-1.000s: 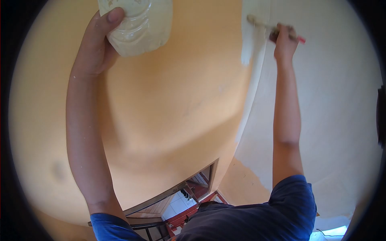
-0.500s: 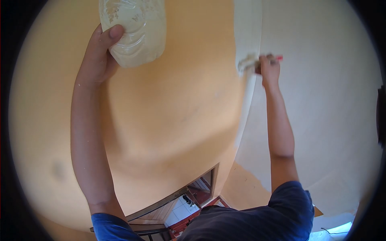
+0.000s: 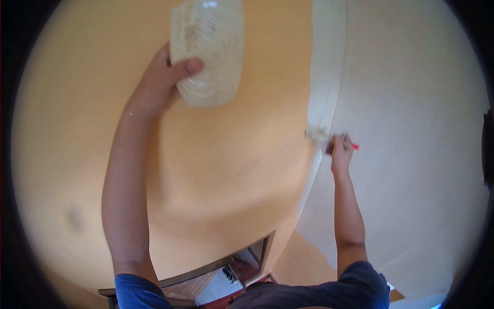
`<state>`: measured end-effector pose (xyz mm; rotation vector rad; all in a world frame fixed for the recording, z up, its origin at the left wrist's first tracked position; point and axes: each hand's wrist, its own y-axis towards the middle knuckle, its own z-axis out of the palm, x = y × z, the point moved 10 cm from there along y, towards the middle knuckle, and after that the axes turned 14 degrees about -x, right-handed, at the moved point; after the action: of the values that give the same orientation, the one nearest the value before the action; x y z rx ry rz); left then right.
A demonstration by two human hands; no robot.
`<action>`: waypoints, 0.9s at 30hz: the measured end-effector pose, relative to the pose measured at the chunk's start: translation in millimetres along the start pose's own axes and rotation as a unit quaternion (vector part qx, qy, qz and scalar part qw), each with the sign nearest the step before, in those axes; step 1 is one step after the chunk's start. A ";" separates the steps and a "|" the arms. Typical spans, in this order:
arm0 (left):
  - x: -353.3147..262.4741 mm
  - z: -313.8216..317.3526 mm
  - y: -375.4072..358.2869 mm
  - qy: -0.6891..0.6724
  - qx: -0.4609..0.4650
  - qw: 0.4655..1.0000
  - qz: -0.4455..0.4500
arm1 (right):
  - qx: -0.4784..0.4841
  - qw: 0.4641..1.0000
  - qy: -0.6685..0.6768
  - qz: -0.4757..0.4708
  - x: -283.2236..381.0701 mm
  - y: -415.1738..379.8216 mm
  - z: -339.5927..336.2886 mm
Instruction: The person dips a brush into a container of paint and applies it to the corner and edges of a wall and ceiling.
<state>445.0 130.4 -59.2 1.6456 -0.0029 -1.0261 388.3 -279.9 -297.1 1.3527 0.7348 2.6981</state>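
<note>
My left hand [image 3: 167, 77] is wrapped round a clear plastic container [image 3: 213, 56], its thumb across the front. Pale cream paint coats or fills the container. Lower down at the right, my right hand [image 3: 340, 152] grips a paintbrush [image 3: 320, 135] with a red handle end. The bristles, blurred and loaded with pale paint, touch the wall near the corner. Above the brush runs a pale painted strip [image 3: 325, 62] along the edge of the orange-yellow wall [image 3: 247, 149].
To the right stands an adjoining pale wall [image 3: 406, 134], with an unpainted orange patch [image 3: 298, 257] low down. Below is a dark-framed doorway [image 3: 252, 257] showing a white tiled surface and red floor. A dark object [image 3: 488, 149] juts in at the right edge.
My right hand has brought the brush down along the corner. My left hand and the container have shifted right and lower in view, and the view itself has moved slightly.
</note>
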 end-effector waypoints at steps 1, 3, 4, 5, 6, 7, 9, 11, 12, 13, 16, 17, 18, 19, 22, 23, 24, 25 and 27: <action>-3.2 -5.1 2.0 -0.001 -0.003 1.000 0.019 | 0.013 0.999 -0.010 0.031 -4.9 5.7 -0.8; -0.3 -12.8 4.7 0.040 -0.006 0.999 0.015 | 0.019 1.000 0.010 -0.022 43.7 32.3 21.2; -1.8 -15.7 3.5 0.041 -0.006 0.999 0.027 | 0.014 0.998 0.012 -0.055 70.3 38.5 25.3; 0.0 -16.8 3.6 0.036 -0.009 0.999 0.012 | -0.004 0.996 0.040 -0.081 103.5 56.3 40.5; 0.6 -18.0 4.9 0.031 -0.011 0.999 -0.002 | 0.010 0.989 0.076 -0.124 147.6 68.3 64.1; -3.3 -19.5 6.1 0.037 -0.011 0.999 0.010 | 0.017 0.985 0.090 -0.149 191.6 78.8 91.9; -1.4 -23.1 6.5 0.023 -0.008 1.000 -0.016 | 0.039 0.963 0.194 -0.181 259.8 118.4 148.0; -6.9 -22.8 4.1 0.030 -0.015 0.999 -0.022 | 0.073 0.952 0.235 -0.185 310.8 151.2 201.9; -4.4 -24.1 3.4 0.029 -0.017 0.999 -0.035 | 0.070 0.952 0.243 -0.173 329.3 148.1 223.0; -3.3 -26.7 3.8 0.032 -0.021 0.999 -0.035 | 0.067 0.952 0.252 -0.162 340.8 141.4 240.3; -5.9 -30.2 7.0 0.020 -0.012 0.999 -0.026 | 0.049 0.963 0.203 -0.169 335.9 146.2 266.0; -4.7 -34.0 7.5 0.025 -0.012 0.999 -0.030 | 0.052 0.962 0.192 -0.189 325.4 142.2 269.1; -3.1 -37.3 8.6 0.028 -0.010 0.999 -0.034 | 0.054 0.960 0.178 -0.211 307.0 138.5 266.0; -2.8 -39.9 9.6 0.028 -0.008 0.999 -0.035 | 0.039 0.958 0.149 -0.242 283.8 137.5 253.2; -4.5 -51.3 13.7 0.036 -0.007 0.999 -0.029 | 0.002 0.970 0.075 -0.231 220.5 102.4 204.7; -3.6 -55.6 16.9 0.052 -0.006 0.998 -0.019 | -0.003 0.980 0.063 -0.187 214.7 97.9 196.8; -2.5 -62.9 18.1 0.072 -0.004 0.997 -0.015 | -0.008 0.989 0.050 -0.136 210.4 96.7 192.7; 49.9 -50.0 31.7 0.076 -0.002 0.997 -0.027 | -0.017 0.983 0.115 -0.141 176.7 134.1 184.1; 70.7 -48.5 36.3 0.066 0.017 0.997 -0.036 | -0.006 0.959 0.208 -0.190 198.0 166.5 207.5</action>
<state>536.3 120.7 -74.5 1.7539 0.1285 -0.9742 453.3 -298.8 27.5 0.5556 0.8923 2.6712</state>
